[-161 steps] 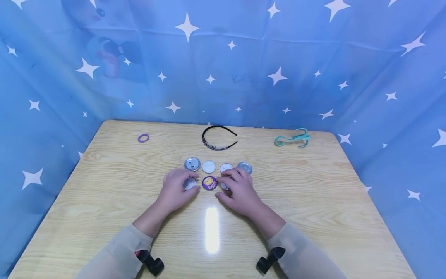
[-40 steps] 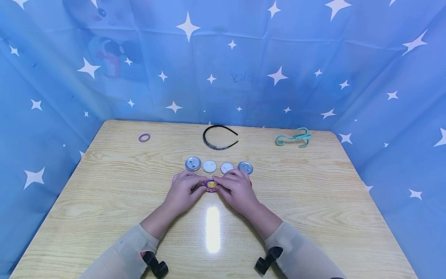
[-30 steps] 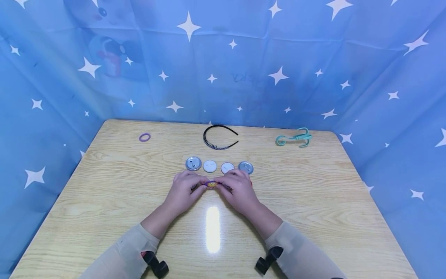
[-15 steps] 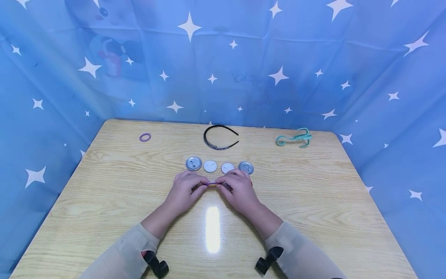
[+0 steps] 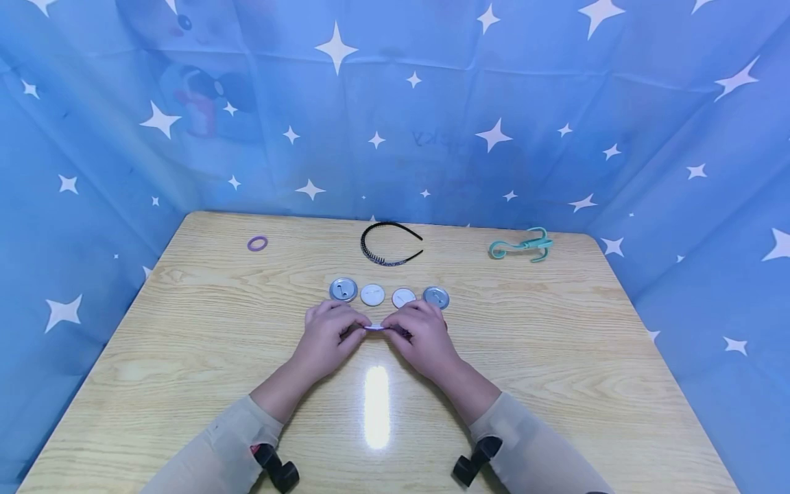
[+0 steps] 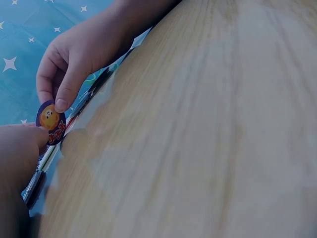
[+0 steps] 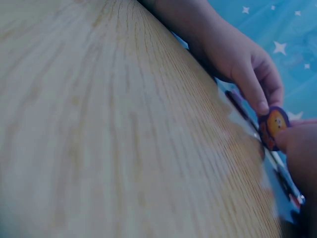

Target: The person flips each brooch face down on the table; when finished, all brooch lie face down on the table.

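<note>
Both hands pinch one round button badge [image 5: 374, 328] between thumbs and fingers, left hand [image 5: 331, 336] on one side and right hand [image 5: 422, 336] on the other. From the head it appears as a thin, pale, edge-on strip. Its purple front with a yellow cartoon face shows in the left wrist view, as the badge [image 6: 50, 119], and in the right wrist view, as the badge [image 7: 272, 128]. Behind the hands lie a large silver badge [image 5: 343, 289], two white-backed badges [image 5: 372, 295] and another silver badge [image 5: 436, 297], pin sides up. A red edge [image 5: 446, 326] peeks out beside the right hand.
On the wooden table [image 5: 185, 384], a purple ring [image 5: 257, 243] lies at the back left. A black toothed headband [image 5: 373, 256] is at the back middle, and a teal claw-shaped item [image 5: 524, 244] at the back right. A starry blue curtain [image 5: 395, 103] surrounds the table.
The purple badge lay face up on the table with the hands apart beside it. Now both hands hold it, and its front has tilted away from the head view until edge-on.
</note>
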Available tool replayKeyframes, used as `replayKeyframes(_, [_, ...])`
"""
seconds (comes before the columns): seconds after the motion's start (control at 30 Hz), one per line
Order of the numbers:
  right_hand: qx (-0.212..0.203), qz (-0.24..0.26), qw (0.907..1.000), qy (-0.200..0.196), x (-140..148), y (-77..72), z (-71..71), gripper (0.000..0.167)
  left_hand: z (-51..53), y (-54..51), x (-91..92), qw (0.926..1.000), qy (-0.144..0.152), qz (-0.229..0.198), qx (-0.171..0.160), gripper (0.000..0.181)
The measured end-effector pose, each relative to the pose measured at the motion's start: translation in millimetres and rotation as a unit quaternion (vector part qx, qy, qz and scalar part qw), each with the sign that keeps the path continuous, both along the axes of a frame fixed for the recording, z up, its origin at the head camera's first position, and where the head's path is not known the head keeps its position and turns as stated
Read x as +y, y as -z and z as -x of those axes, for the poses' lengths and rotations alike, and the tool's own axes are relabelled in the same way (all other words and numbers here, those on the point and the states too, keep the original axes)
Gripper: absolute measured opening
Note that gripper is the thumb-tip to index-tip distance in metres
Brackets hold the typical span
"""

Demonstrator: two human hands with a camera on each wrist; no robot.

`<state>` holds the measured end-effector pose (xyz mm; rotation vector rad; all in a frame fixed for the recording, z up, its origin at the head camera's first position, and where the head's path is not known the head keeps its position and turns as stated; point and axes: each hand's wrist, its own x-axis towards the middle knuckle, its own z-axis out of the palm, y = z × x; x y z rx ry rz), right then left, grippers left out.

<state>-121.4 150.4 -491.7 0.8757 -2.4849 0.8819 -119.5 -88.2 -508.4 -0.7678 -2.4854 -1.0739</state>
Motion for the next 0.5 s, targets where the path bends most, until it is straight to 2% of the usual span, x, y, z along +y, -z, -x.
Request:
replayKeyframes(0.23, [-0.018, -0.007, 0.9998, -0.002, 0.5, 1.9, 0.8, 0.012, 0.5, -0.9, -1.2, 0.9994, -0.001, 0.015, -0.031, 0.027])
replayKeyframes(0.5, [-0.021, -0.015, 0.9996, -0.01, 0.4, 2.1, 0.6, 0.011, -1.5, -3.1, -0.9, 0.999, -0.005, 0.024, -0.038, 0.024])
